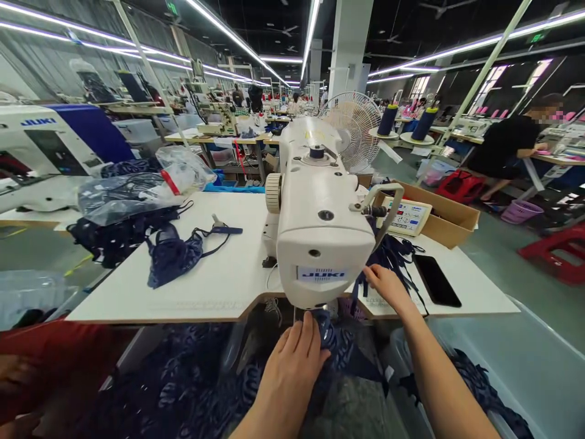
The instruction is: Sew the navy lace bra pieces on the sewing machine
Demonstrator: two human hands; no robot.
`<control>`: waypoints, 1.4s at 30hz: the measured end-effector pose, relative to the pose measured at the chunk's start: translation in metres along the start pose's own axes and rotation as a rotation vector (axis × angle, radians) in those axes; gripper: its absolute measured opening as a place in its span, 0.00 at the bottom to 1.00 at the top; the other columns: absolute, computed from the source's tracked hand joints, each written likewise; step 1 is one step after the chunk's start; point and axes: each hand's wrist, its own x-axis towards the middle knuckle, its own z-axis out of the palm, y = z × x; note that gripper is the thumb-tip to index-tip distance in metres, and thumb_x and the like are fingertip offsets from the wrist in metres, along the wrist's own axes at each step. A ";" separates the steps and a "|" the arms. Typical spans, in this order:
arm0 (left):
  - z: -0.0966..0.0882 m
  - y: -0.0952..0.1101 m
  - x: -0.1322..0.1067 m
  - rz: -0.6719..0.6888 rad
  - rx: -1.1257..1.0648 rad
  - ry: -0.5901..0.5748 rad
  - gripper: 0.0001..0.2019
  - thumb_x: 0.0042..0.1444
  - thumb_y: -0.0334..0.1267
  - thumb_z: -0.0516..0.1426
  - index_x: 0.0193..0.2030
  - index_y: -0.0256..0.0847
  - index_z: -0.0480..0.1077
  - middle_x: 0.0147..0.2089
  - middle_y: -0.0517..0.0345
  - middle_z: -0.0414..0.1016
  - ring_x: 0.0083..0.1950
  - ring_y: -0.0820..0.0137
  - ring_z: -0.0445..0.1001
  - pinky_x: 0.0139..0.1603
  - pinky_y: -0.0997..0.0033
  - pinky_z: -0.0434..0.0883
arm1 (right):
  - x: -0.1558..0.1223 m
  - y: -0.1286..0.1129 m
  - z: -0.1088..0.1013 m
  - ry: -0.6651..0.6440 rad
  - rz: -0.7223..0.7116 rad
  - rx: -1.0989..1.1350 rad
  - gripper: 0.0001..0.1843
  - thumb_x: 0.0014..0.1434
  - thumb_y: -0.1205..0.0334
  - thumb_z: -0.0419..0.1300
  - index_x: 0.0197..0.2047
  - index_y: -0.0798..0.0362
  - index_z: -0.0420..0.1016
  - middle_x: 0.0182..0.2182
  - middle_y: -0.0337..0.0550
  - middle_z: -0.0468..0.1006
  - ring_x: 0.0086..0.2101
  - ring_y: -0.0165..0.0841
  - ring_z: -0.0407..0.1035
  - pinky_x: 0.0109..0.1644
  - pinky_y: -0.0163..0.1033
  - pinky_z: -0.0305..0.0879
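Observation:
My left hand (292,360) is under the front of a white sewing machine (324,238), fingers pressed together on a navy lace bra (342,347). Part of that bra drapes below the table edge, and the machine head hides the needle. Right of the machine, my right hand (384,285) pinches at the edge of a bunch of navy straps (395,259); its fingertips are partly covered by the machine. Another navy bra (176,253) lies on the white tabletop (219,292) to the left, one strap reaching a small dark tool with a grey lever (226,230).
A black phone (437,280) lies right of the straps, near a control panel (404,215) and a cardboard box (443,213). Bins with navy garments (183,366) stand below. At lower left is a person's red sleeve (59,360). A fan (359,131) stands behind.

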 end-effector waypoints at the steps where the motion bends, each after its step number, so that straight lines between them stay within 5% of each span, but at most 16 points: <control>1: 0.000 0.000 0.000 -0.003 -0.002 0.009 0.22 0.71 0.40 0.42 0.52 0.30 0.73 0.53 0.44 0.76 0.49 0.63 0.74 0.48 0.65 0.71 | 0.005 -0.004 0.007 -0.010 0.023 -0.042 0.18 0.64 0.50 0.53 0.34 0.55 0.74 0.31 0.55 0.79 0.37 0.48 0.75 0.44 0.47 0.66; 5: 0.000 0.002 0.003 -0.024 0.001 0.046 0.21 0.71 0.39 0.43 0.49 0.30 0.74 0.51 0.44 0.77 0.47 0.63 0.75 0.46 0.67 0.72 | 0.010 -0.014 0.028 0.004 0.091 -0.119 0.13 0.62 0.58 0.57 0.39 0.62 0.75 0.35 0.68 0.78 0.41 0.59 0.74 0.45 0.56 0.63; 12: 0.002 0.000 0.006 -0.057 -0.062 0.073 0.22 0.71 0.42 0.43 0.48 0.31 0.74 0.50 0.44 0.77 0.45 0.63 0.76 0.44 0.66 0.74 | 0.000 0.012 -0.003 0.038 0.005 0.219 0.17 0.63 0.49 0.53 0.36 0.52 0.75 0.33 0.47 0.78 0.33 0.40 0.72 0.36 0.40 0.63; 16: 0.001 0.004 0.007 -0.112 -0.097 0.060 0.24 0.71 0.46 0.42 0.50 0.29 0.72 0.48 0.44 0.77 0.45 0.62 0.75 0.43 0.64 0.74 | -0.024 0.019 -0.021 0.024 -0.028 0.537 0.26 0.58 0.36 0.54 0.35 0.53 0.71 0.31 0.44 0.75 0.19 0.29 0.59 0.22 0.35 0.56; 20: -0.003 0.008 0.008 -0.114 -0.125 0.026 0.18 0.70 0.39 0.46 0.48 0.30 0.72 0.46 0.45 0.76 0.44 0.63 0.75 0.43 0.64 0.74 | -0.066 -0.002 -0.017 -0.049 0.015 0.989 0.25 0.53 0.37 0.63 0.38 0.51 0.69 0.25 0.36 0.69 0.16 0.22 0.48 0.17 0.29 0.47; 24: -0.011 0.005 0.005 -0.062 -0.232 -0.071 0.12 0.67 0.30 0.48 0.50 0.32 0.71 0.51 0.46 0.75 0.48 0.63 0.74 0.48 0.64 0.73 | -0.101 -0.042 -0.001 -0.311 0.085 1.342 0.17 0.57 0.48 0.67 0.37 0.51 0.69 0.16 0.26 0.55 0.14 0.19 0.41 0.16 0.25 0.42; 27: -0.014 -0.001 0.000 -0.044 -0.275 -0.116 0.14 0.66 0.26 0.45 0.52 0.32 0.69 0.52 0.46 0.74 0.50 0.65 0.74 0.49 0.66 0.74 | -0.108 -0.070 0.011 -0.372 0.011 1.274 0.16 0.59 0.48 0.66 0.41 0.50 0.69 0.17 0.27 0.57 0.14 0.20 0.47 0.17 0.26 0.47; 30: -0.011 -0.008 -0.007 -0.061 -0.376 -0.085 0.14 0.67 0.26 0.45 0.54 0.32 0.67 0.53 0.45 0.74 0.53 0.66 0.74 0.53 0.67 0.75 | -0.102 -0.085 0.021 -0.254 -0.120 1.136 0.17 0.60 0.47 0.64 0.43 0.50 0.67 0.22 0.31 0.64 0.17 0.25 0.56 0.20 0.29 0.55; 35: -0.002 -0.014 -0.018 -0.099 -0.545 0.020 0.12 0.68 0.26 0.46 0.54 0.33 0.66 0.54 0.47 0.74 0.57 0.69 0.72 0.59 0.70 0.73 | -0.095 -0.086 0.033 -0.069 -0.206 0.950 0.15 0.62 0.47 0.60 0.37 0.49 0.64 0.25 0.33 0.63 0.26 0.30 0.62 0.30 0.34 0.61; 42: 0.006 -0.013 -0.026 -0.010 -0.557 0.036 0.15 0.66 0.24 0.48 0.57 0.30 0.65 0.56 0.43 0.72 0.63 0.65 0.68 0.62 0.65 0.70 | -0.106 -0.086 0.036 -0.045 -0.231 0.769 0.14 0.65 0.49 0.57 0.35 0.49 0.61 0.26 0.33 0.59 0.28 0.32 0.57 0.31 0.36 0.56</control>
